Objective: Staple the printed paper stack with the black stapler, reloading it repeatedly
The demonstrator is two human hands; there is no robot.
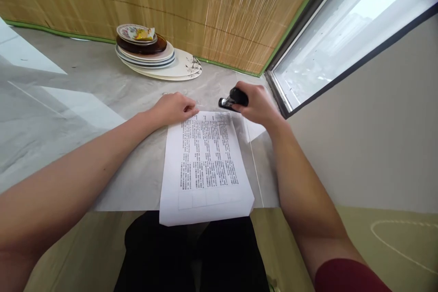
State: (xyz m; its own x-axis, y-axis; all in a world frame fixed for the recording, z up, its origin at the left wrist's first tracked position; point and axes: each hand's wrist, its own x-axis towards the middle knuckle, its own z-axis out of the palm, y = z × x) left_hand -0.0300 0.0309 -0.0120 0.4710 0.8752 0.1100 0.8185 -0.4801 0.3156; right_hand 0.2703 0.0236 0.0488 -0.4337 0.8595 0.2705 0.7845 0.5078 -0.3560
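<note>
A printed paper (207, 200), perhaps more than one sheet, lies on the grey marbled counter, its near end sticking out past the front edge. My left hand (176, 108) is at the paper's far left corner, with fingers curled and closed on its edge; the fingertips are partly hidden. In my right hand (255, 102) is a black stapler (238, 96), gripped with its metal nose pointing left. That nose is just beyond the paper's far right corner, and I cannot tell whether the two touch.
Toward the back stands a stack of plates (147, 57), with a small yellow packet (143, 33) on top. A bamboo blind (171, 0) hangs behind the counter (102, 68). To the right are a dark-framed window (318, 50) and a pale wall (362, 137).
</note>
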